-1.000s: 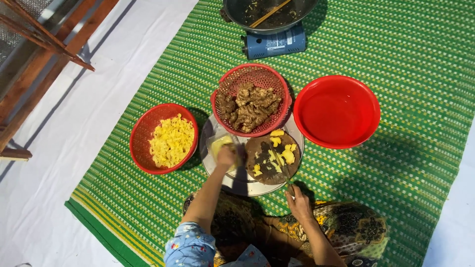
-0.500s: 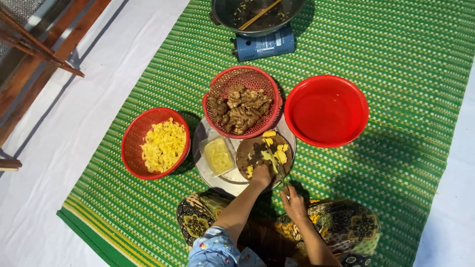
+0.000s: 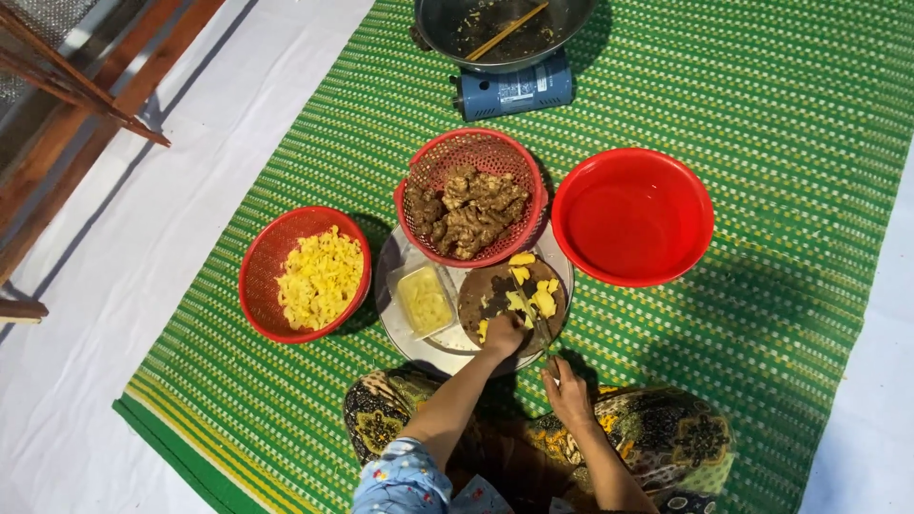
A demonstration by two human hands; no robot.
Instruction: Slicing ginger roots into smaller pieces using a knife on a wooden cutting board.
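Note:
My left hand [image 3: 502, 335] rests on the near edge of a round wooden cutting board [image 3: 479, 290], fingers closed on a yellow piece. My right hand [image 3: 567, 385] grips the handle of a knife [image 3: 540, 331] whose blade lies across the board among yellow peeled ginger pieces [image 3: 533, 297]. The board sits on a round metal tray [image 3: 390, 297] beside a small clear container [image 3: 425, 301] of yellow bits. A red basket [image 3: 473, 150] of brown unpeeled ginger stands just beyond the board.
A red basket of yellow slices [image 3: 276, 255] sits left of the tray. A red basin [image 3: 632, 217] of water stands to the right. Farther off is a blue gas stove [image 3: 514, 91] with a dark wok [image 3: 453, 24]. Green mat, white sheet, wooden frame at left.
My left hand moved from the small container on the tray's left across to the cutting board. My right hand stayed near the knife handle. The view shifted slightly.

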